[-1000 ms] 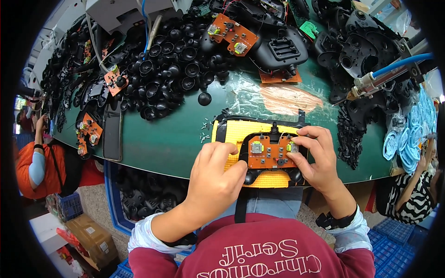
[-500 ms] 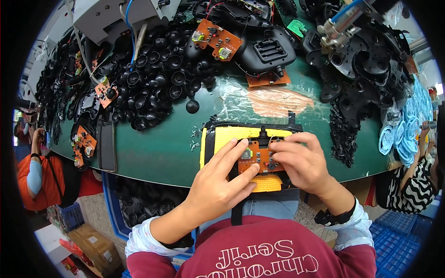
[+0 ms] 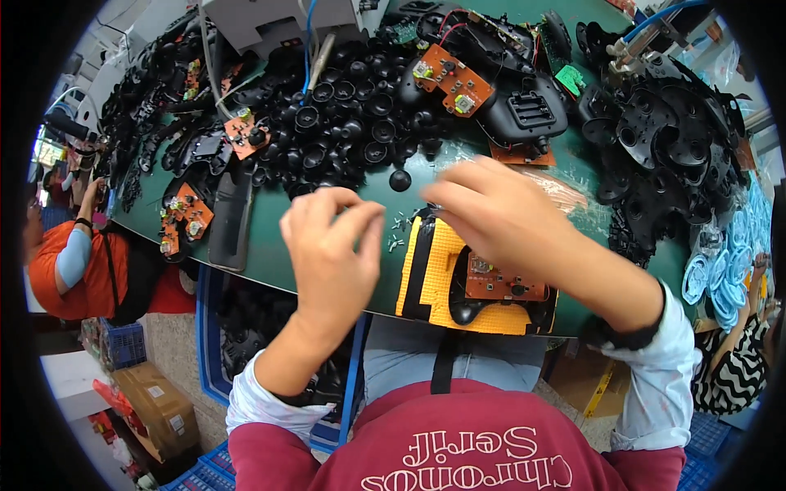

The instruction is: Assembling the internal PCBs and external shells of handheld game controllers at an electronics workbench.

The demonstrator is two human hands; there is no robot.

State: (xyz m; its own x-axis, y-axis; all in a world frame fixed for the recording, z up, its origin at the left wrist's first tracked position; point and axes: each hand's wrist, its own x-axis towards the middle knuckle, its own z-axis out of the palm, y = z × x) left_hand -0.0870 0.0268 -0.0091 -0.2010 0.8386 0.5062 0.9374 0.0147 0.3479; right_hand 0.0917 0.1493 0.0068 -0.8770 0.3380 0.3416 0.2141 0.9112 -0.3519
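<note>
Head view: on the yellow, waffle-textured pad (image 3: 442,288), a curved black plastic shell (image 3: 469,313) with a flat orange circuit board (image 3: 501,282) seated inside. Over the pad's far edge, the right hand (image 3: 491,200), fingers bent and bunched; in the air left of the pad, the left hand (image 3: 332,258), thumb and forefinger curled close together. Anything pinched in either: cannot tell. Just left of the pad, on the smooth green table (image 3: 278,266), slim pale pieces (image 3: 397,243); beyond, heaped round black caps (image 3: 307,119). Below-left of the pad, a blue plastic crate (image 3: 205,327) containing dark moulded parts (image 3: 246,344).
</note>
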